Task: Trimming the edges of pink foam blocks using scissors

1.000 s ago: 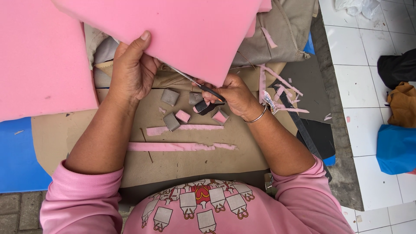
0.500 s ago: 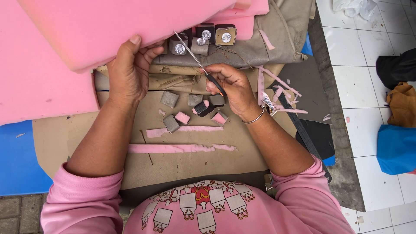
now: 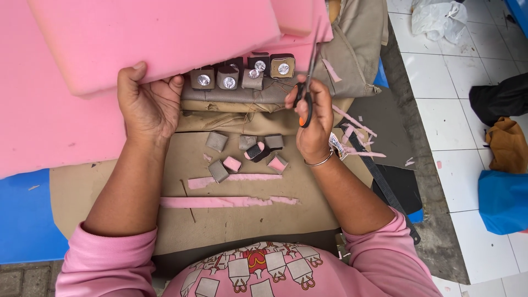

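Note:
My left hand (image 3: 147,102) grips the lower edge of a thick pink foam slab (image 3: 159,36) and holds it lifted. My right hand (image 3: 313,118) holds black-handled scissors (image 3: 307,82) with the blades pointing up toward the foam's right end. Below the slab a row of small grey fabric-covered blocks with shiny round studs (image 3: 242,74) stands on a folded grey-brown cloth (image 3: 242,96). Between my hands, several small grey and pink foam pieces (image 3: 247,151) lie on the brown cardboard (image 3: 231,220).
Two long pink foam strips (image 3: 228,202) lie on the cardboard. A large pink foam sheet (image 3: 38,126) covers the left. Thin pink offcuts (image 3: 357,135) and a dark strap (image 3: 385,187) lie to the right. Blue (image 3: 503,201), brown and black bags sit on white tiles.
The foam slab has gone up and to the left, uncovering the row of studded blocks. My right hand has risen with the scissors, whose blades now point upward.

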